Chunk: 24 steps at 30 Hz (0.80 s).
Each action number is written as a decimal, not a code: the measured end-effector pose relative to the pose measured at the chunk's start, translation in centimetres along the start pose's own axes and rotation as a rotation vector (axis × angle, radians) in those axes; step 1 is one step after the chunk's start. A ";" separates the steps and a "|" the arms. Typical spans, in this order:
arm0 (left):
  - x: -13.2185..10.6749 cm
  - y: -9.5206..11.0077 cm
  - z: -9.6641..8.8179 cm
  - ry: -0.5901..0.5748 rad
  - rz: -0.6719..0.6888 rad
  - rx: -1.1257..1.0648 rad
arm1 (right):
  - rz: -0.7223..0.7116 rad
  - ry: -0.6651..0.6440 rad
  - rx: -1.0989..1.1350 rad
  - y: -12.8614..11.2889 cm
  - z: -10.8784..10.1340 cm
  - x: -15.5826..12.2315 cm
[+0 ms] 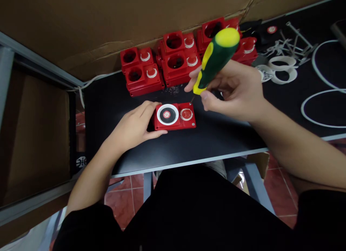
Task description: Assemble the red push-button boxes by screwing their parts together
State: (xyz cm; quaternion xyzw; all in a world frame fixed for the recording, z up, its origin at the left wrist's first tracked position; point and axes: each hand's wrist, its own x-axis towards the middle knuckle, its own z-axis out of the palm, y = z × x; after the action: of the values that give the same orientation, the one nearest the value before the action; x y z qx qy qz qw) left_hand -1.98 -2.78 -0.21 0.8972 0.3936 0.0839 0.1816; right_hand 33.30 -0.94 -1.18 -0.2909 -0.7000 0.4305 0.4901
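Observation:
A red box [175, 127] with a white ring [159, 115] around a black disc and a small round red part [186, 114] lies on the black table. My left hand [136, 124] grips its left end, thumb along the near side and fingers at the far side. In my right hand [232, 90] is a green and yellow screwdriver [217, 58], held tilted with its handle up. The thin shaft reaches down to a screw [190, 104] at the box's far right corner. Another screw [193, 124] sits in the near right corner.
Several red housings with open round holes [143, 76] stand along the cardboard wall [108, 23]. White rings [286, 76], metal pieces [298, 38] and white cable loops [304, 106] lie to the right. A metal frame [40, 60] borders the table's left side.

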 end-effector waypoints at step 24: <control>0.0 0.1 -0.2 -0.009 -0.008 -0.014 | 0.132 0.034 -0.101 1.0 -0.6 0.4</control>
State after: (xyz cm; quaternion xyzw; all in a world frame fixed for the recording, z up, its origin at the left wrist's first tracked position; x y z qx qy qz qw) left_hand -1.94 -2.79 0.00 0.8947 0.3958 0.0819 0.1899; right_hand 33.76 0.00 -1.79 -0.3680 -0.6916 0.4211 0.4571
